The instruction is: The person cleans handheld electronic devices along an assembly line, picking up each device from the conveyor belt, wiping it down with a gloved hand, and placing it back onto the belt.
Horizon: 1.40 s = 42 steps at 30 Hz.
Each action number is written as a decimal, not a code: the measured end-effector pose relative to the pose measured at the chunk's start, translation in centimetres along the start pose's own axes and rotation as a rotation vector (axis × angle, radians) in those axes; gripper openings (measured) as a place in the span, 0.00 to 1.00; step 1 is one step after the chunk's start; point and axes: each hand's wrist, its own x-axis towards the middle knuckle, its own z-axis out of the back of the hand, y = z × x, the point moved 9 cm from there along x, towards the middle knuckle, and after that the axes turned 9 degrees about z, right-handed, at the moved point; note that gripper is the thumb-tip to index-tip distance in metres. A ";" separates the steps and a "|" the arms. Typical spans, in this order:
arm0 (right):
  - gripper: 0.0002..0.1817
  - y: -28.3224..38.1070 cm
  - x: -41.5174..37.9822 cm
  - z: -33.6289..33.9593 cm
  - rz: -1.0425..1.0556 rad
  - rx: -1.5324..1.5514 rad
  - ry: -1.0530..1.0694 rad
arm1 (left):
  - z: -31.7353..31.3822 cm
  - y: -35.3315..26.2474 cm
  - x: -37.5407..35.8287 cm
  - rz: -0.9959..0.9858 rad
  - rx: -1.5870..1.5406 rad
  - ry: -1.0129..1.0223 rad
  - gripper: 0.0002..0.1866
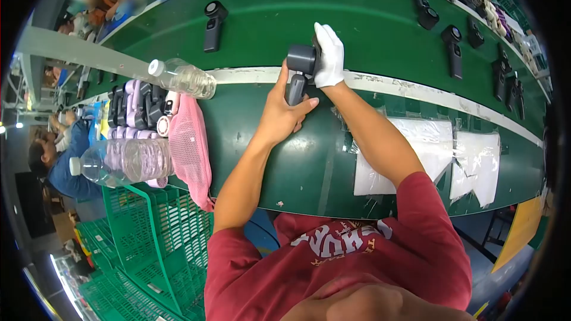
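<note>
A dark grey handheld device that looks like a small handheld fan (302,59), with a drum-shaped head, is between my two hands over the near edge of the green belt. My bare left hand (284,110) is closed around its handle from below, the index finger reaching up along the head. A white glove covers my right hand (329,56), which grips the head from its right side with the fingers nearly straight and pointing away from me. That hand's thumb and palm are hidden.
A similar device (213,27) lies on the belt (262,6) at left; several more lie at right. On my left are clear bottles (187,78), a pink mesh pouch (189,142) and green crates (134,220). White sheets (476,163) are taped to the bench. A co-worker (74,154) sits at far left.
</note>
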 end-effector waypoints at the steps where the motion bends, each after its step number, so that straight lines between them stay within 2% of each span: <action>1: 0.12 2.4 0.3 0.2 0.316 -0.364 0.043 | -0.1 -0.2 0.1 0.012 0.027 0.012 0.56; 3: 0.12 -0.7 0.0 1.0 0.053 -0.156 0.025 | 0.1 -0.8 -0.2 0.038 0.082 0.032 0.56; 4: 0.11 -2.7 -0.4 1.1 -0.226 0.082 -0.074 | 0.1 -0.7 -0.1 0.034 0.079 0.016 0.56; 7: 0.10 -2.6 -0.1 1.2 -0.232 -0.017 -0.041 | 0.1 -1.0 -0.3 0.021 0.047 0.035 0.55; 10: 0.09 2.3 0.6 0.3 0.281 -0.645 0.078 | 0.3 -0.7 -0.2 0.033 0.018 0.054 0.55; 14: 0.03 3.6 0.7 0.2 0.387 -0.860 0.127 | 0.2 -0.6 -0.7 0.066 -0.041 0.100 0.53; 16: 0.11 4.1 0.9 0.3 0.498 -0.951 0.107 | 0.0 -0.5 -0.8 0.086 -0.082 0.157 0.53; 19: 0.11 1.3 1.9 2.0 0.204 -1.015 0.138 | -0.6 0.0 -1.1 0.127 -0.180 0.229 0.51; 23: 0.10 -0.2 3.1 3.6 0.080 -1.081 0.097 | -1.0 0.6 -1.0 0.122 -0.309 0.347 0.53; 26: 0.17 -2.8 3.5 5.7 -0.130 -0.380 -0.240 | -1.9 0.1 -1.5 0.014 -0.320 0.463 0.54; 27: 0.16 -7.6 1.2 4.9 -0.657 0.277 -0.401 | -1.3 -0.5 -1.0 -0.094 -0.275 0.371 0.54; 28: 0.17 -8.0 -0.1 1.7 -0.908 0.747 -0.173 | -0.8 -1.2 -0.6 -0.206 -0.235 0.277 0.55; 29: 0.19 -6.1 -1.2 -0.3 -1.023 0.949 -0.064 | -0.1 -2.0 -0.5 -0.322 -0.195 0.180 0.55; 30: 0.23 -3.9 -2.5 -2.1 -1.152 1.121 0.059 | 1.4 -1.7 -0.6 -0.318 -0.112 0.006 0.55; 31: 0.25 -4.1 -3.4 -3.7 -1.123 1.286 0.165 | 2.2 -2.0 -0.4 -0.405 0.059 -0.113 0.54; 33: 0.22 -1.9 -5.3 -6.1 -1.066 1.364 0.192 | 3.0 -2.3 -0.5 -0.564 0.399 -0.365 0.54; 34: 0.19 -3.1 -7.0 -6.5 -1.075 1.131 -0.068 | 1.7 -2.3 -0.6 -0.565 0.411 -0.336 0.53; 35: 0.20 -3.8 -8.5 -6.1 -1.065 0.888 -0.301 | 0.6 -3.2 -1.2 -0.652 0.371 -0.362 0.51; 37: 0.18 -2.9 -9.6 -7.2 -1.116 0.915 -0.143 | 1.2 -3.5 -1.8 -0.632 0.425 -0.418 0.49; 42: 0.19 -3.5 -11.6 -8.3 -0.982 0.767 -0.078 | 2.9 -4.8 -2.5 -0.740 0.217 -0.404 0.53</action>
